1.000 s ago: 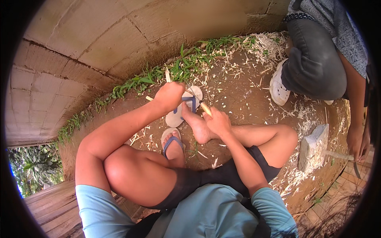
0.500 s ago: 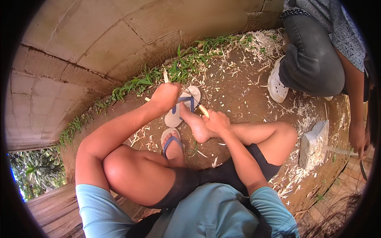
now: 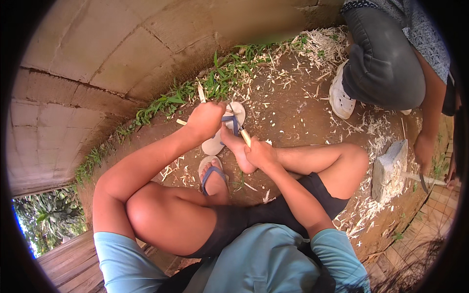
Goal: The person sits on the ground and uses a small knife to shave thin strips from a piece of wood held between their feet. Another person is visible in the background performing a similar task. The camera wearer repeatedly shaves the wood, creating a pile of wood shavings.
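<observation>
From the head camera, looking down, a person in a light blue shirt (image 3: 239, 261) and black shorts (image 3: 239, 222) sat with bent legs over bare brown soil (image 3: 288, 117). The left hand (image 3: 206, 119), above the feet, was closed in a fist around a flat, pale strip of wood (image 3: 201, 92), whose tip stuck out beyond the knuckles toward the grass (image 3: 222, 80). The right hand (image 3: 261, 154), near the bare right foot (image 3: 238, 149), was wrapped around the pale handle (image 3: 245, 137) of a slim tool; its thin shaft slanted up and left toward the left fist. Whether it touched the wood could not be told.

The bare foot lay partly over a loose flip-flop (image 3: 211, 146); the left foot (image 3: 215, 184) wore its mate. Pale shavings (image 3: 322, 46) littered the soil below a block wall (image 3: 117, 53). At the right, a co-worker in dark trousers (image 3: 383, 63) and a white clog (image 3: 341, 95) had both hands near another pale strip (image 3: 424, 177), beside a grey block (image 3: 389, 171).
</observation>
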Tool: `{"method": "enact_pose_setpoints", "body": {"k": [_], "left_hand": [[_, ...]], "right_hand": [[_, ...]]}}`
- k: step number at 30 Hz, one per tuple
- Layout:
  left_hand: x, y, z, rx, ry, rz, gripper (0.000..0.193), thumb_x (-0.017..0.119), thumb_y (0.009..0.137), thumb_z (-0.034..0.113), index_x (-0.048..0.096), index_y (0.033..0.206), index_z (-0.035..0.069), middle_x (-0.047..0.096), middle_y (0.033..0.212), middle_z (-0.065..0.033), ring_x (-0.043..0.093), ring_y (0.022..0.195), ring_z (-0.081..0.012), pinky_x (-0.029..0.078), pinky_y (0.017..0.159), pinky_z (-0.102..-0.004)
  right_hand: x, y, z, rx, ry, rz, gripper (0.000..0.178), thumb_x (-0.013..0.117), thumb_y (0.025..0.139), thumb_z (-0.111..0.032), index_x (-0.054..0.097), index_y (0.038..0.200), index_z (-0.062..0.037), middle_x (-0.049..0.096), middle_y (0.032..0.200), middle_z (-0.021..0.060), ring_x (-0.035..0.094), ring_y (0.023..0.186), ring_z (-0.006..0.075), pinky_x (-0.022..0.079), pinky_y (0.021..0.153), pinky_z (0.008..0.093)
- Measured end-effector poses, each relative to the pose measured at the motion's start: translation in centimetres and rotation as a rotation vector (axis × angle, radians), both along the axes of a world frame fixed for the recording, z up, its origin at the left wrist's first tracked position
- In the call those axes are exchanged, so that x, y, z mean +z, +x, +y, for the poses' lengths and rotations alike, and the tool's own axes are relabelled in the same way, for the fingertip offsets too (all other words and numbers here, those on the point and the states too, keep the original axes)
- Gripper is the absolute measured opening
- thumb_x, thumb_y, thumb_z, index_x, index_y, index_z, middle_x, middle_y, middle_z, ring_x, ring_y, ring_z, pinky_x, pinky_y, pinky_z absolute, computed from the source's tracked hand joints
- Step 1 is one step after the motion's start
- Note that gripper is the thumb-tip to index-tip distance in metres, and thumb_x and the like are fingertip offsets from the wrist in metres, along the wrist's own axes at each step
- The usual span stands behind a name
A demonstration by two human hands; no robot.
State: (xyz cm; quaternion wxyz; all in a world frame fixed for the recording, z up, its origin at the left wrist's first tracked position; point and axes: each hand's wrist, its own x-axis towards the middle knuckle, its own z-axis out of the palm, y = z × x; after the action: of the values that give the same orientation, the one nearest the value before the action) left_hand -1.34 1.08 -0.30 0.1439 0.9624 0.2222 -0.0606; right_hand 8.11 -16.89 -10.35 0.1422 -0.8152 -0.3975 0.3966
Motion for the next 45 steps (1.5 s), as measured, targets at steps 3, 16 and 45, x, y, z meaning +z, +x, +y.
{"method": "enact_pose_setpoints", "body": {"k": [3, 16, 45], "left_hand": [[-0.2, -0.4, 0.6, 0.019, 0.009, -0.047, 0.009, 0.056, 0.077, 0.005, 0.056, 0.082, -0.002, 0.061, 0.073, -0.0237, 0.062, 0.071, -0.0412, 0.050, 0.065, -0.0481], [0.3, 0.7, -1.1, -0.038, 0.059, 0.137, 0.021, 0.062, 0.072, 0.003, 0.053, 0.089, -0.005, 0.064, 0.084, -0.0229, 0.065, 0.078, -0.0401, 0.054, 0.068, -0.0453], [-0.8, 0.0, 1.0, 0.077, 0.063, -0.060, 0.009, 0.054, 0.081, 0.004, 0.058, 0.085, -0.002, 0.062, 0.076, -0.0241, 0.062, 0.071, -0.0411, 0.050, 0.065, -0.0478]], "right_hand": [[1.6, 1.1, 0.5, -0.001, -0.011, -0.025, 0.037, 0.050, 0.088, -0.034, 0.054, 0.104, -0.0002, 0.065, 0.091, 0.0261, 0.062, 0.089, 0.0435, 0.048, 0.079, 0.0531], [-0.2, 0.0, 0.0, -0.046, 0.018, 0.006, 0.037, 0.048, 0.091, -0.035, 0.051, 0.103, -0.0009, 0.065, 0.088, 0.0259, 0.063, 0.085, 0.0437, 0.049, 0.076, 0.0521], [5.7, 1.0, 1.4, -0.241, 0.732, 0.034, 0.037, 0.052, 0.091, -0.034, 0.050, 0.105, -0.0005, 0.065, 0.080, 0.0214, 0.064, 0.077, 0.0418, 0.049, 0.066, 0.0503]]}}
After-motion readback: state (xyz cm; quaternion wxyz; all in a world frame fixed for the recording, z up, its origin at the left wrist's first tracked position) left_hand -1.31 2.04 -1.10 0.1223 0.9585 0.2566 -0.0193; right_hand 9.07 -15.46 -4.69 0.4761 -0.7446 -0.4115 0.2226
